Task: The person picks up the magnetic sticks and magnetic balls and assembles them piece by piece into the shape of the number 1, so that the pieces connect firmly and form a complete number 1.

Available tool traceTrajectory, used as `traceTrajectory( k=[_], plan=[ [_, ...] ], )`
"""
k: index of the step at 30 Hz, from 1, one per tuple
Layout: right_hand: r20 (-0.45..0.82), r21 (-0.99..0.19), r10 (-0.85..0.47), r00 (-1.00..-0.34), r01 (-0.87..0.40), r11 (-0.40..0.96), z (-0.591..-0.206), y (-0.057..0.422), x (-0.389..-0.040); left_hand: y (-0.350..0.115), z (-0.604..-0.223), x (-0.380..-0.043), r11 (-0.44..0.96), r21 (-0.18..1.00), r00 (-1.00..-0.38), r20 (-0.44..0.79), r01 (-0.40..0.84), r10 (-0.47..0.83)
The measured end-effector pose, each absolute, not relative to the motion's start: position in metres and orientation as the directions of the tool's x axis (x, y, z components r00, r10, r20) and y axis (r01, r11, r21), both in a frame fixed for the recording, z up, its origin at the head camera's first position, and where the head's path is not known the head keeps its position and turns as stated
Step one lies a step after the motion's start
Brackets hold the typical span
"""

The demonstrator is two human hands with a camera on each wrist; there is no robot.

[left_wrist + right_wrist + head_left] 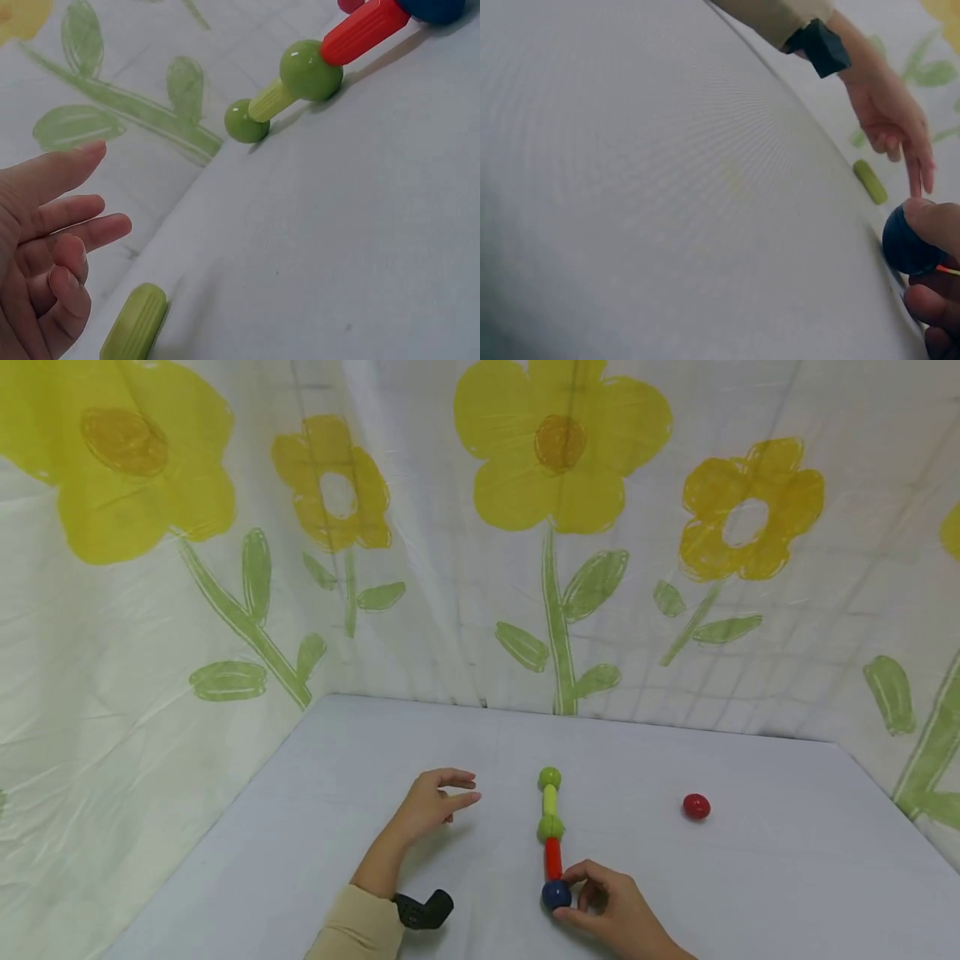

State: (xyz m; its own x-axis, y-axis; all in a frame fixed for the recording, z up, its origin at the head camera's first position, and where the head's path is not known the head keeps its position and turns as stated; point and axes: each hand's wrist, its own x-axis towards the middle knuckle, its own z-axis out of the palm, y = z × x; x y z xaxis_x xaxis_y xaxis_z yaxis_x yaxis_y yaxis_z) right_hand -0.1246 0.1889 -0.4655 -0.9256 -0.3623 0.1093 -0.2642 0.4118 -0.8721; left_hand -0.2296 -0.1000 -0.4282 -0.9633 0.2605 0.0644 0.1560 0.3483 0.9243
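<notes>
A line of toy pieces lies on the table: a green ball (550,777), a yellow-green rod (550,800), a second green ball (551,828), a red rod (553,858) and a dark blue ball (557,895) at the near end. Thumb and forefinger of my right hand (611,906) pinch the blue ball. To the left of the line, my left hand (427,802) hovers with nothing in it, its fingers loosely bent. Below those fingers, a loose green rod (135,324) shows in the left wrist view; the left arm hides it from the head view.
A red ball (696,807) sits on the right part of the white table (787,877). Behind the table hangs a white cloth (435,610) painted with yellow flowers. A black device (424,910) is worn on the left wrist.
</notes>
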Motion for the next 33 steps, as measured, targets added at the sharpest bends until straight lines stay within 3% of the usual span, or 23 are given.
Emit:
traceTrajectory(
  k=[16,25,33],
  plan=[
    [0.118,-0.872,-0.363,-0.924,-0.271,0.408,-0.466,0.19,-0.124,-0.13,-0.447,-0.237,0.432,0.893,-0.988,0.082,0.131,0.129],
    [0.11,-0.875,-0.366,-0.924,-0.265,0.405,-0.466,0.19,-0.125,-0.133,-0.461,-0.239,0.55,0.814,-0.982,0.153,0.186,0.107],
    [0.118,-0.872,-0.358,-0.926,-0.269,0.409,-0.466,0.19,-0.125,-0.135,-0.46,-0.239,0.571,0.798,-0.981,0.159,0.193,0.109]
  ],
)
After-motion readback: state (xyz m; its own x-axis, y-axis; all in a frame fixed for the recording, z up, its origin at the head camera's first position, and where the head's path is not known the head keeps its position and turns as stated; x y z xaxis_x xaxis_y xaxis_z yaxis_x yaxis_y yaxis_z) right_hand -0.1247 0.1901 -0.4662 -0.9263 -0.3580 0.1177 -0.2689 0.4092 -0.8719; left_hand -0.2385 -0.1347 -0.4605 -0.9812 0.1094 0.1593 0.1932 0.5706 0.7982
